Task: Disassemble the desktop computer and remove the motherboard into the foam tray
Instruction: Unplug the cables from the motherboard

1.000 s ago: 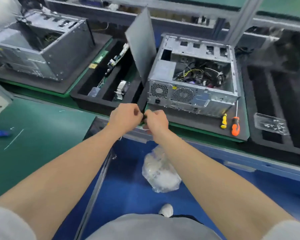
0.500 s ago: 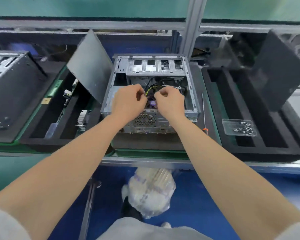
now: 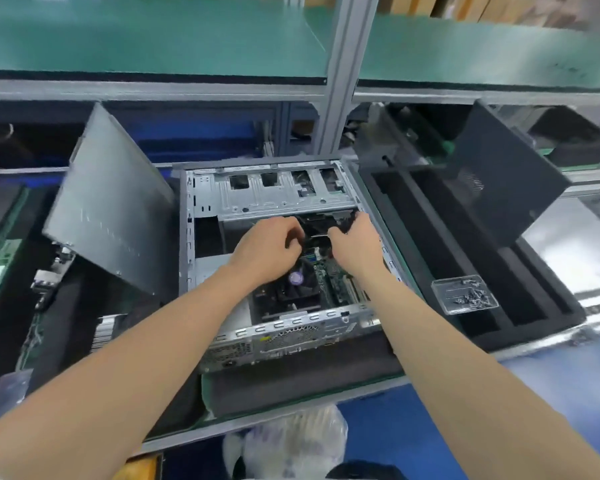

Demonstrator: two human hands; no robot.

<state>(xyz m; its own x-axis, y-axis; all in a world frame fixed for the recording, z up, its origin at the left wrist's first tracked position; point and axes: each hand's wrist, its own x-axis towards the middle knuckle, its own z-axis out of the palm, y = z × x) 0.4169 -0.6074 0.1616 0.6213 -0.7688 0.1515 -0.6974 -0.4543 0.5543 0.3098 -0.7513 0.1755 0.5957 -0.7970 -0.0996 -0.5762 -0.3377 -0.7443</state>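
The open desktop case [image 3: 274, 195] lies in the middle of the bench on a black foam pad. Its green motherboard [image 3: 331, 287] sits on the case floor, with a dark cooler [image 3: 293, 292] on it. Both hands are inside the case, just below the drive cage. My left hand [image 3: 267, 251] has its fingers curled at the left end of a black part [image 3: 317, 225]. My right hand [image 3: 355, 245] grips the right end. What that part is stays hidden by the fingers. A black foam tray [image 3: 416, 216] with long slots lies right of the case.
A grey side panel [image 3: 111, 206] leans up left of the case, over a foam tray [image 3: 11, 317] holding removed parts. A dark panel [image 3: 499, 181] leans at the right. A clear screw box [image 3: 465, 294] rests on the right tray. A plastic bag [image 3: 291, 441] lies below the bench edge.
Both hands rose from the bench's front edge, went over the case and moved deeper into it, up to the drive cage. The view swung to centre on the case.
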